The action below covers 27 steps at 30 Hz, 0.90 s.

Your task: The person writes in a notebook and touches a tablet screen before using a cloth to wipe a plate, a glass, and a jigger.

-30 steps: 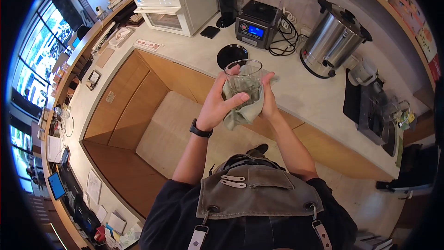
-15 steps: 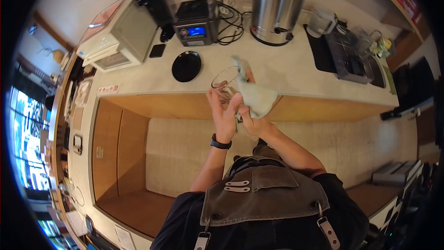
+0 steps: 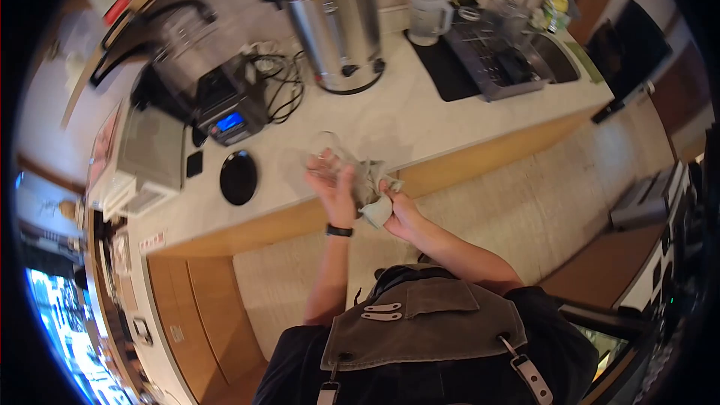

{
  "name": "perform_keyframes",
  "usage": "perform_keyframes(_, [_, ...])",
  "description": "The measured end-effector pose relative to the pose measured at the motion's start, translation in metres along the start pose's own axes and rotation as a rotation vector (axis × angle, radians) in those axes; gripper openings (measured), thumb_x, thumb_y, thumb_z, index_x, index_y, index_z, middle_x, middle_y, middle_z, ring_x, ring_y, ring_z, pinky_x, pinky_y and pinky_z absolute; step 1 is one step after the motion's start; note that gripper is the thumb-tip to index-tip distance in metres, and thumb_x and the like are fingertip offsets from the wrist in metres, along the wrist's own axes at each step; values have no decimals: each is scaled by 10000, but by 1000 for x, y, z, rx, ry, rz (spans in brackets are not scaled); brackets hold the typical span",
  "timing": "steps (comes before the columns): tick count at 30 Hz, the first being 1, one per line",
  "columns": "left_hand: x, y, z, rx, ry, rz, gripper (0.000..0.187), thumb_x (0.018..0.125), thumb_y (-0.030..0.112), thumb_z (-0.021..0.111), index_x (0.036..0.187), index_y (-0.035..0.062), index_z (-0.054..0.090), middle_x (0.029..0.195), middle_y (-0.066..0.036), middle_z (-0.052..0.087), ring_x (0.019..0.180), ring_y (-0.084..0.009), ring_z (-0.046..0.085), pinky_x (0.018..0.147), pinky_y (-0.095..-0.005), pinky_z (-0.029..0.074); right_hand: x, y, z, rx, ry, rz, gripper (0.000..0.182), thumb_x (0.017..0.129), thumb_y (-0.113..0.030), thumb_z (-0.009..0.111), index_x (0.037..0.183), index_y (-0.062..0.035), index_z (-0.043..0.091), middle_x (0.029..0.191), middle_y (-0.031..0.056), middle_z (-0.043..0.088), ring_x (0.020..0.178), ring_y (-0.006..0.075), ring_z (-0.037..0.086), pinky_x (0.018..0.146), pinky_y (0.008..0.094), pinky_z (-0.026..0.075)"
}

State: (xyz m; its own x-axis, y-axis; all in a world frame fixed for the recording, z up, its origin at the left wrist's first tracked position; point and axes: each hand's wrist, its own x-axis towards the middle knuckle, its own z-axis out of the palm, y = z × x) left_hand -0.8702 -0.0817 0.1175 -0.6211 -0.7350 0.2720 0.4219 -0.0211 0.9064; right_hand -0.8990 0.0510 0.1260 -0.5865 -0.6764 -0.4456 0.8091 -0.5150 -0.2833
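Observation:
My left hand (image 3: 332, 187), with a dark band at its wrist, is closed around a clear drinking glass (image 3: 342, 154). The glass lies tilted, its rim pointing away from me, above the counter's front edge. My right hand (image 3: 402, 211) grips a pale green cloth (image 3: 377, 213), bunched against the lower end of the glass. Part of the glass's base is hidden by the cloth and fingers.
On the counter (image 3: 292, 157) are a black round plate (image 3: 238, 178), a blender base (image 3: 231, 105) with a lit display, a steel urn (image 3: 335, 34) and a white oven (image 3: 150, 151). Rightward stand a clear jug (image 3: 429, 19), a drying rack (image 3: 491, 60) and a sink (image 3: 553, 60).
My view has turned to the right, so the counter items appear farther left. The cloth has moved from beside the glass's rim to its lower end, and the left fingers have spread along the glass.

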Motion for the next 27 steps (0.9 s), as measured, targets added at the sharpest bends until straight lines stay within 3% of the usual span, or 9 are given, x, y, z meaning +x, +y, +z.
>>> perform_keyframes(2, [34, -8, 8, 36, 44, 53, 855, 836, -5, 780, 1473, 45, 212, 1476, -200, 430, 1299, -335, 498, 1066, -444, 438, -3, -30, -7, -17, -39, -48, 404, 1089, -304, 418, 1387, -35, 456, 1317, 137, 599, 1196, 255, 610, 1028, 433, 511])
perform_keyframes(4, [68, -39, -4, 172, 100, 65, 841, 751, -25, 850, 1369, 50, 284, 1433, -180, 460, 1259, -293, 503, 953, -395, 530, -11, -74, -26, -40, -144, 38, 412, 1075, -307, 457, 1396, -49, 459, 1308, 114, 607, 1188, 247, 614, 1017, 432, 513])
perform_keyframes(5, [81, -54, -10, 206, 128, 63, 844, 740, -9, 863, 1357, 50, 289, 1413, -178, 473, 1246, -295, 509, 954, -401, 527, -15, -98, -37, -54, -200, 85, 419, 1068, -308, 477, 1401, -56, 460, 1304, 103, 612, 1184, 242, 616, 1011, 431, 513])
perform_keyframes(10, [126, -126, -38, 378, 314, 96, 863, 706, 63, 907, 1321, 47, 301, 1336, -179, 516, 1185, -305, 529, 961, -434, 500, -71, -187, -88, -234, -119, -112, 512, 1053, -406, 474, 1424, -54, 457, 1319, 124, 614, 1175, 258, 625, 988, 436, 521])
perform_keyframes(14, [135, -139, -29, 502, 420, 144, 882, 699, 99, 914, 1323, 46, 293, 1332, -185, 513, 1161, -311, 525, 973, -450, 472, -112, -226, -112, -217, 4, -273, 568, 1039, -488, 464, 1424, -70, 467, 1301, 119, 622, 1174, 285, 624, 989, 459, 514])
perform_keyframes(21, [157, -170, -25, 708, 525, 191, 904, 705, 184, 923, 1350, 32, 308, 1300, -164, 546, 1151, -310, 523, 989, -439, 451, -143, -278, -145, -164, -93, -294, 753, 995, -638, 422, 1471, -55, 414, 1391, 138, 561, 1239, 327, 580, 1022, 496, 485])
perform_keyframes(22, [160, -181, -34, 715, 540, 245, 907, 706, 245, 928, 1349, 32, 325, 1301, -168, 559, 1195, -312, 518, 1047, -434, 421, -144, -286, -145, -175, -90, -310, 765, 993, -645, 415, 1477, -52, 407, 1402, 142, 553, 1243, 330, 576, 1021, 496, 485])
perform_keyframes(24, [162, -180, -29, 594, 552, 193, 985, 698, 271, 936, 1400, -11, 305, 1353, -202, 515, 1258, -329, 495, 1109, -444, 379, -150, -303, -152, -217, -60, -344, 793, 993, -654, 406, 1493, -39, 392, 1433, 153, 528, 1259, 335, 564, 1043, 495, 467])
perform_keyframes(27, [148, -172, -9, 804, 668, 197, 1114, 704, 288, 936, 1468, -103, 225, 1428, -253, 391, 1317, -336, 437, 1146, -458, 348, -156, -326, -159, -265, 63, -390, 793, 998, -650, 396, 1491, -29, 390, 1437, 150, 526, 1275, 339, 552, 1072, 495, 440])
